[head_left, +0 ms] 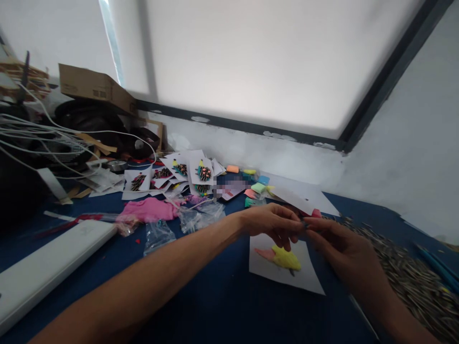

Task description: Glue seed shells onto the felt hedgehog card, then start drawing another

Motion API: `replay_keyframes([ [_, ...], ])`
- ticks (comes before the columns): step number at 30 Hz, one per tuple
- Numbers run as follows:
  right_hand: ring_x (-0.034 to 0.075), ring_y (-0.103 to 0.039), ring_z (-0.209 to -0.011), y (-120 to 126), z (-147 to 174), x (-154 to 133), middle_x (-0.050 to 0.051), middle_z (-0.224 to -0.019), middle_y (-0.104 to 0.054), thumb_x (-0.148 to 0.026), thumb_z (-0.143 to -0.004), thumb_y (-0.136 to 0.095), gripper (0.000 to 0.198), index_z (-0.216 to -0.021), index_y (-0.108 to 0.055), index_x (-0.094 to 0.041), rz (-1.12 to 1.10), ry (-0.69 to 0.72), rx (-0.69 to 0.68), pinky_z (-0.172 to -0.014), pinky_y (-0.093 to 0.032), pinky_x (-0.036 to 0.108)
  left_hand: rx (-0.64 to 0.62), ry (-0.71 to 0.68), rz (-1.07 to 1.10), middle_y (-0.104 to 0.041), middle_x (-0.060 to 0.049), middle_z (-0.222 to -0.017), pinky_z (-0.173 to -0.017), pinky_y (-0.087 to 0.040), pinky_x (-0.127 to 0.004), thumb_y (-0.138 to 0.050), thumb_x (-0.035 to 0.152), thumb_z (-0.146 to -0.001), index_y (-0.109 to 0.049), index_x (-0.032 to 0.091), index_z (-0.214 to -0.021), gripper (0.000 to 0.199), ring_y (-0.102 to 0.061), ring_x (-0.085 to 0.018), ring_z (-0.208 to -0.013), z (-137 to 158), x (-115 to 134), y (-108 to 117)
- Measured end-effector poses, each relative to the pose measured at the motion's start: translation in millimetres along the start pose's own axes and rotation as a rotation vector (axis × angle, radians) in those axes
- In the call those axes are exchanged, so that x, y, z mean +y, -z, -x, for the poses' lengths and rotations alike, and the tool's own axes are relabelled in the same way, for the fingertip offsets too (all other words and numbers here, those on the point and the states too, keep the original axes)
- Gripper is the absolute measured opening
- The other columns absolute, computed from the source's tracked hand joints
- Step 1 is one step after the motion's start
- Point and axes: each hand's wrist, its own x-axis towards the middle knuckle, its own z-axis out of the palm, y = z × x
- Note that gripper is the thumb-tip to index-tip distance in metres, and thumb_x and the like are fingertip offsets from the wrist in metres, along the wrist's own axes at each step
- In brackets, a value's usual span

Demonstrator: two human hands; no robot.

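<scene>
My left hand (274, 223) and my right hand (342, 246) meet fingertip to fingertip over the table. Both are closed in a pinch around a tiny dark bit (304, 224), too small and blurred to name. Just below them lies a white paper card (265, 275) bearing a flat yellow shape (287, 259) that looks like modelling clay. A pink pointed part (264, 254) joins its left side, and a small dark piece sits at its lower edge. Behind my right hand a red lump (316, 213) partly shows.
Soft coloured blocks (258, 187) lie behind my hands. Finished-looking cards (204, 173) pile up at back left, near a pink bag (148, 210) and clear plastic bags (201, 217). Many small dark sticks (409, 272) heap at right. A white box (57, 263) lies front left.
</scene>
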Motion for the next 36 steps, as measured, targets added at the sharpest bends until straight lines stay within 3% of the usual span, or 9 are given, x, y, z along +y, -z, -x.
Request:
replay_keyframes([
  [4, 0.017, -0.063, -0.056, 0.8, -0.6, 3.1, 0.004, -0.07, -0.072, -0.044, -0.071, -0.069, 0.025, -0.078, -0.073, -0.02, 0.017, 0.026, -0.006, -0.048, -0.051, 0.025, -0.011, 0.005, -0.057, -0.062, -0.002, -0.075, -0.062, -0.048, -0.026, -0.065, 0.047, -0.082, -0.064, 0.014, -0.086, 0.033, -0.06, -0.009, -0.06, -0.2, 2.3, -0.6],
  [7, 0.016, -0.062, -0.055, 2.2, -0.8, 5.0, 0.004, -0.067, -0.071, -0.043, -0.073, -0.067, 0.023, -0.075, -0.072, -0.02, 0.066, 0.036, -0.002, -0.046, -0.049, 0.025, 0.113, -0.001, -0.203, -0.064, -0.004, -0.079, -0.059, -0.047, -0.024, -0.053, 0.042, -0.09, -0.065, 0.013, -0.091, 0.032, -0.06, -0.009, -0.059, -2.3, 2.7, -1.6],
  [11, 0.016, -0.06, -0.05, 0.8, 1.1, 4.4, 0.004, -0.064, -0.07, -0.046, -0.077, -0.063, 0.026, -0.076, -0.071, -0.021, 0.168, 0.064, -0.008, -0.041, -0.045, 0.024, 0.502, -0.044, -0.742, -0.067, -0.007, -0.089, -0.068, -0.048, -0.026, -0.053, 0.024, -0.087, -0.067, 0.012, -0.094, 0.019, -0.062, -0.014, -0.075, -6.5, -4.5, 3.1],
  [14, 0.016, -0.06, -0.05, -3.1, 3.8, 3.4, 0.003, -0.066, -0.07, -0.048, -0.079, -0.061, 0.028, -0.075, -0.07, -0.022, 0.226, 0.122, -0.029, -0.042, -0.044, 0.024, 0.609, 0.013, -1.13, -0.068, -0.007, -0.1, -0.082, -0.047, -0.029, -0.054, 0.016, -0.082, -0.068, 0.015, -0.101, 0.024, -0.061, -0.019, -0.093, -7.1, -12.1, 8.1],
  [18, 0.015, -0.06, -0.052, -7.2, 6.5, 3.9, 0.004, -0.07, -0.07, -0.044, -0.083, -0.058, 0.026, -0.075, -0.07, -0.022, 0.272, 0.198, -0.087, -0.045, -0.045, 0.025, 0.591, 0.033, -1.393, -0.065, -0.008, -0.108, -0.088, -0.045, -0.031, -0.054, 0.02, -0.083, -0.067, 0.017, -0.105, 0.027, -0.057, -0.022, -0.103, -4.6, -15.7, 9.0],
  [26, 0.013, -0.058, -0.054, -8.4, 9.9, 4.1, 0.004, -0.075, -0.068, -0.04, -0.088, -0.054, 0.026, -0.077, -0.07, -0.022, 0.305, 0.233, -0.131, -0.046, -0.044, 0.024, 0.428, 0.04, -1.589, -0.066, -0.009, -0.099, -0.086, -0.043, -0.037, -0.054, 0.027, -0.083, -0.07, 0.016, -0.088, 0.02, -0.058, -0.025, -0.097, -5.1, -14.8, 0.9],
  [30, 0.013, -0.058, -0.054, -8.2, 10.4, 1.6, 0.005, -0.077, -0.069, -0.041, -0.089, -0.052, 0.028, -0.076, -0.068, -0.022, 0.338, 0.252, -0.142, -0.046, -0.044, 0.024, 0.339, 0.117, -1.599, -0.067, -0.011, -0.099, -0.083, -0.044, -0.039, -0.052, 0.022, -0.082, -0.067, 0.014, -0.09, 0.019, -0.06, -0.026, -0.094, -1.9, -7.1, -5.5],
  [36, 0.013, -0.058, -0.054, -7.5, 9.9, 6.8, 0.004, -0.077, -0.068, -0.039, -0.088, -0.053, 0.025, -0.077, -0.068, -0.023, 0.355, 0.254, -0.142, -0.046, -0.043, 0.024, 0.181, 0.287, -1.465, -0.069, -0.011, -0.094, -0.067, -0.045, -0.03, -0.057, 0.017, -0.074, -0.068, 0.015, -0.085, 0.016, -0.062, -0.024, -0.086, 2.8, 5.7, -2.4],
])
